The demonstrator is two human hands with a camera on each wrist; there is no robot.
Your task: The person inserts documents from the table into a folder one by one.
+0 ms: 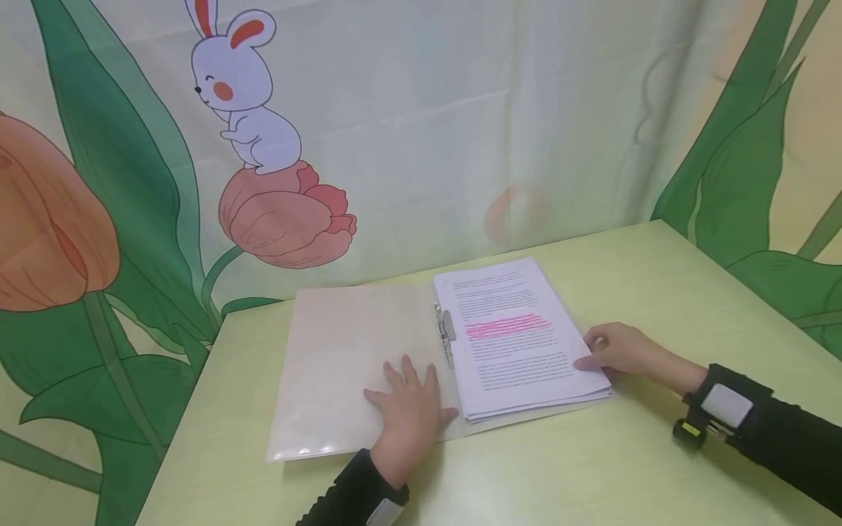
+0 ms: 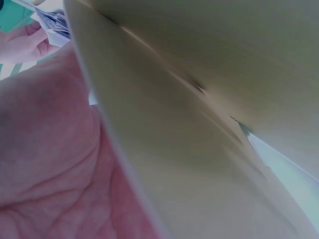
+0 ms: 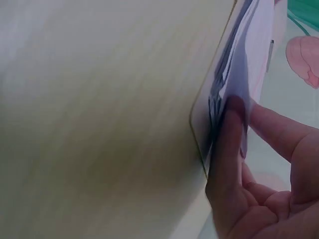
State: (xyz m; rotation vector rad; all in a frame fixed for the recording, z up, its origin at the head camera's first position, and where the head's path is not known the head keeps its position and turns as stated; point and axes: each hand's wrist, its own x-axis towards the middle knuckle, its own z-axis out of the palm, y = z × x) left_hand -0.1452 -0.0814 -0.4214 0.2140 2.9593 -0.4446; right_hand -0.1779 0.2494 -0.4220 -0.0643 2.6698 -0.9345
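Observation:
An opened folder (image 1: pixel 342 343) lies on the table, its pale left cover flat and a stack of printed paper (image 1: pixel 513 365) on its right side. Pink highlighter lines cross the middle of the top sheet. A metal clip (image 1: pixel 444 334) runs along the stack's left edge at the fold. My left hand (image 1: pixel 409 402) rests on the left cover near the fold, fingers spread. At the stack's right edge, my right hand (image 1: pixel 621 349) pinches paper between thumb and forefinger. In the right wrist view the thumb (image 3: pixel 276 127) lies over the top sheet and the forefinger (image 3: pixel 229 144) is under it.
The yellow-green table (image 1: pixel 691 314) reaches back to a hanging cloth (image 1: pixel 421 131) printed with a rabbit and tulips. A black band with a small camera (image 1: pixel 689 432) sits on the right wrist.

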